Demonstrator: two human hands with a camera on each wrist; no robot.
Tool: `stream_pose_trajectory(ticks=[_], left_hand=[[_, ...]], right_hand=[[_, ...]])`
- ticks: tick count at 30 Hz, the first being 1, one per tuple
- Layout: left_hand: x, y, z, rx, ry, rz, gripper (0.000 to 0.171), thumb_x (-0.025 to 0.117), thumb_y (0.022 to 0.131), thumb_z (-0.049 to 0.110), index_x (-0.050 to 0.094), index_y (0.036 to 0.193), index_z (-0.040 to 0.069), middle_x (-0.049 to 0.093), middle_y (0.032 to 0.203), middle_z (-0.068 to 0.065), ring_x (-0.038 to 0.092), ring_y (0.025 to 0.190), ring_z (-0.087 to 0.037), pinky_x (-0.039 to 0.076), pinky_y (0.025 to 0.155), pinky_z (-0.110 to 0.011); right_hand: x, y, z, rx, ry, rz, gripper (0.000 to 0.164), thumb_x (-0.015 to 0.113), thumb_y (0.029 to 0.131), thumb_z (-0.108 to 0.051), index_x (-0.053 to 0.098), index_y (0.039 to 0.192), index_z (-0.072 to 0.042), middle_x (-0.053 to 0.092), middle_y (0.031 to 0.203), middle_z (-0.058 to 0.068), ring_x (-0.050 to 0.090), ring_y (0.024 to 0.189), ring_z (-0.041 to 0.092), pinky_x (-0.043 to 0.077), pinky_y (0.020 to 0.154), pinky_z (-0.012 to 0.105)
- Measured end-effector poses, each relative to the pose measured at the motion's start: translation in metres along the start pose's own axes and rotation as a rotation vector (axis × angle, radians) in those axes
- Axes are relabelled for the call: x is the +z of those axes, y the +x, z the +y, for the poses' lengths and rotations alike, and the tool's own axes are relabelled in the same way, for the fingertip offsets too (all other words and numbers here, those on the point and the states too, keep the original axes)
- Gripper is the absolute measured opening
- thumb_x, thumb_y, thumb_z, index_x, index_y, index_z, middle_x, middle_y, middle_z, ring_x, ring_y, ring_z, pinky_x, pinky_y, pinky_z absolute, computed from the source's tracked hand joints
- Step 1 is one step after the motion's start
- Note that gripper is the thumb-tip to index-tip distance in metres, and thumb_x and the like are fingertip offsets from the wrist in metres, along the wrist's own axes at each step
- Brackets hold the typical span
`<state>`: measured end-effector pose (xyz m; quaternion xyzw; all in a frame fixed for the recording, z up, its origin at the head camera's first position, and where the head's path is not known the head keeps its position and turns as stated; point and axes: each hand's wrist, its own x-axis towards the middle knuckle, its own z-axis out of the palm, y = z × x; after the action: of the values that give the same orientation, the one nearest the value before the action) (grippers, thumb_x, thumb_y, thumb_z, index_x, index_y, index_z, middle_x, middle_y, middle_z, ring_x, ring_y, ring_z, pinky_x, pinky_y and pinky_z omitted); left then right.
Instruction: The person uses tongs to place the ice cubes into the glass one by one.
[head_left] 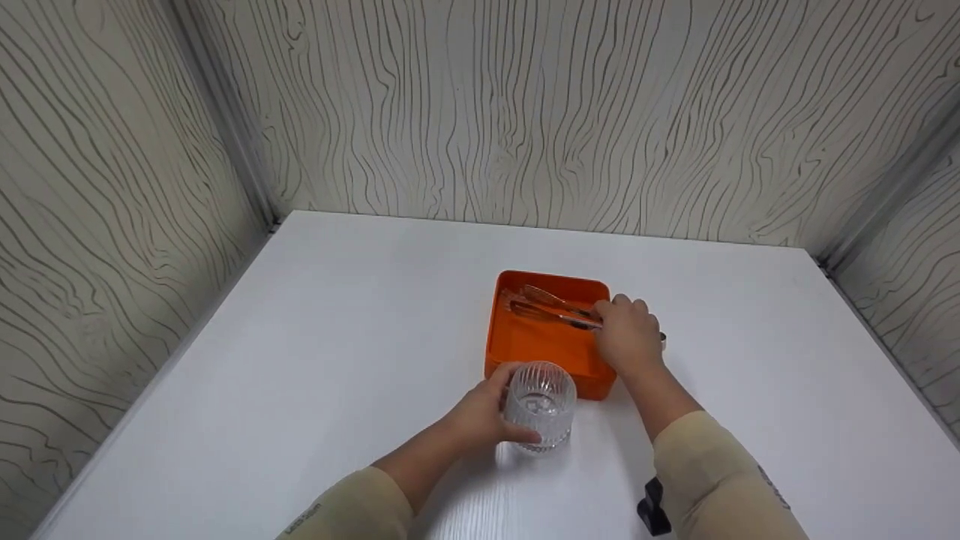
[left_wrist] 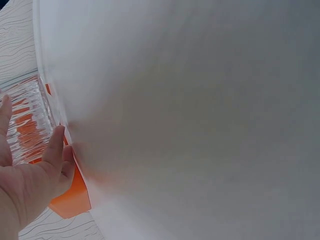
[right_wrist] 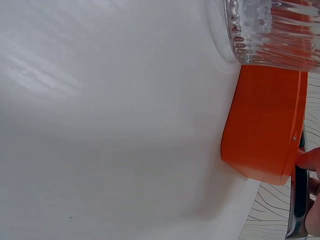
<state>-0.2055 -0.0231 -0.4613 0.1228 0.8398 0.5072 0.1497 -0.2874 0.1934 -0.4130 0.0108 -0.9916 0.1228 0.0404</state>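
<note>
My left hand [head_left: 482,411] holds a clear ribbed drinking glass [head_left: 541,409] by its left side, thumb at the front. The glass is upright at the near edge of an orange rectangular box [head_left: 551,341]. In the left wrist view the thumb and fingers straddle the glass [left_wrist: 30,122]. Over the box's right rim, my right hand [head_left: 628,334] grips a pair of tongs [head_left: 551,309] by the handle. Their clear ends point left into the box. The right wrist view shows the black and silver handle [right_wrist: 300,197] between the fingers, most of that hand being out of frame.
A white table [head_left: 360,315] lies beneath everything, with wood-grain patterned panels [head_left: 480,112] behind it and at both sides. A small black object [head_left: 654,510] shows beside the right sleeve, partly hidden by it.
</note>
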Motion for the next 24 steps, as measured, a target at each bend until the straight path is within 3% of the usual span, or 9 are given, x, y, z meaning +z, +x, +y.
stream_pose_trajectory(ticks=[17,24], left_hand=[[-0.0003,-0.0012,0.0020,-0.029,-0.027,0.000,0.078,0.084,0.062,0.028,0.036,0.124,0.041,0.051,0.119,0.007,0.050,0.112,-0.021,0.041,0.095,-0.049],[-0.0016,-0.0011,0.0005,0.014,-0.010,-0.010,0.080,0.084,0.062,0.026,0.037,0.126,0.036,0.051,0.119,0.004,0.051,0.111,-0.021,0.041,0.096,-0.046]], right_hand=[[0.0080,0.0033,-0.0067,0.008,0.022,-0.005,0.033,0.062,0.084,-0.012,0.057,0.117,-0.009,0.049,0.113,0.016,0.042,0.100,0.034,0.043,0.084,0.054],[0.0094,0.0046,-0.0066,-0.029,-0.038,0.026,0.029,0.060,0.084,-0.010,0.060,0.112,-0.008,0.053,0.104,0.016,0.045,0.093,0.033,0.044,0.078,0.049]])
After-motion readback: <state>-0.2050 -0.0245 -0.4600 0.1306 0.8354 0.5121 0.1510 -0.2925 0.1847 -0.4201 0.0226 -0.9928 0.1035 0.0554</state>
